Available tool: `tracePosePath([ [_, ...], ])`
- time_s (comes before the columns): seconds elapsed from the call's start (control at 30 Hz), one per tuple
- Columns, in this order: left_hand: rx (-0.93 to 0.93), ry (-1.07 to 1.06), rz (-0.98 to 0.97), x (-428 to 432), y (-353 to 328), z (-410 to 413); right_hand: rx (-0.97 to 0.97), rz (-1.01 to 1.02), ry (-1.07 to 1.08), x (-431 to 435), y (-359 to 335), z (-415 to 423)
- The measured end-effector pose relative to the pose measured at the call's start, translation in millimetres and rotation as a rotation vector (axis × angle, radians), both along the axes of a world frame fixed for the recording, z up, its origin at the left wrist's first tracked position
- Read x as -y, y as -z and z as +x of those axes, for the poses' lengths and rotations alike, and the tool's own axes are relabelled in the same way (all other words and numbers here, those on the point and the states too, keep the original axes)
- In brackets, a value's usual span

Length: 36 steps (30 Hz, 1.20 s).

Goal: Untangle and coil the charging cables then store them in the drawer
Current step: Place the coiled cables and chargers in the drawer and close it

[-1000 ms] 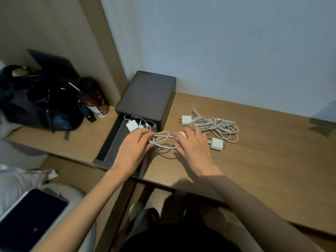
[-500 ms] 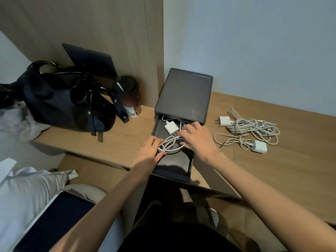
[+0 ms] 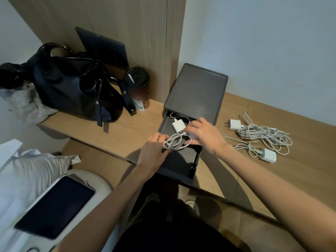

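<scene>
A coiled white charging cable [image 3: 175,142] hangs over the open dark drawer [image 3: 179,165] of a grey desktop box [image 3: 197,91]. My left hand [image 3: 154,151] pinches the coil's left side. My right hand [image 3: 203,135] grips its right end, where a white plug is mostly hidden under the fingers. Another white charger [image 3: 179,125] with its cable lies at the back of the drawer. A tangled pile of white cables [image 3: 261,135] with two plugs lies on the wooden desk [image 3: 272,179] to the right.
A black handbag [image 3: 76,88] and a dark tumbler [image 3: 139,90] stand on the lower shelf at the left. A dark frame [image 3: 103,46] leans on the wood panel behind. A tablet [image 3: 54,204] lies on white bedding at the lower left.
Both hands carried the coiled cable from the desk leftward to above the open drawer. My head turned left, so the tangled pile now sits further right.
</scene>
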<state>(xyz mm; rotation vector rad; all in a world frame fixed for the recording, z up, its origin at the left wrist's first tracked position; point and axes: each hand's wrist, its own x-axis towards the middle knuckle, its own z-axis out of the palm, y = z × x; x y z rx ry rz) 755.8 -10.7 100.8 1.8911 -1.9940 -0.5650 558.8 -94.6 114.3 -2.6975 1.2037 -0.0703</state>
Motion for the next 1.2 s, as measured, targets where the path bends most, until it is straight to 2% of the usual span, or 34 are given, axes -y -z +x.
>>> tracePosePath([
  [0.1,-0.033,-0.060,0.027,-4.1,-1.3,-5.2,0.024,0.073,0.015,0.8,3.4,-2.6],
  [0.23,-0.110,-0.147,0.008,-5.2,-1.4,-9.4,0.220,0.223,0.090,3.6,9.0,-6.8],
  [0.3,-0.131,-0.190,-0.002,-6.9,-2.6,-14.2,0.248,0.258,0.076,6.1,12.9,-10.9],
  [0.47,-0.102,-0.249,0.009,-8.2,-1.4,-25.9,0.125,0.218,-0.038,10.8,15.0,-12.4],
  [0.67,0.074,-0.133,0.059,-1.6,1.7,-34.4,-0.107,0.118,-0.084,11.6,1.8,-7.5],
  [0.83,0.112,-0.110,0.095,-0.4,7.6,-47.7,-0.011,0.121,-0.026,9.5,6.9,-11.5],
  [1.03,0.122,-0.120,0.119,3.6,14.1,-54.1,-0.034,0.299,0.022,18.3,10.8,-9.1],
  [1.2,0.113,-0.048,0.149,6.4,14.5,-44.7,-0.134,0.430,-0.101,17.4,-9.1,-6.8],
])
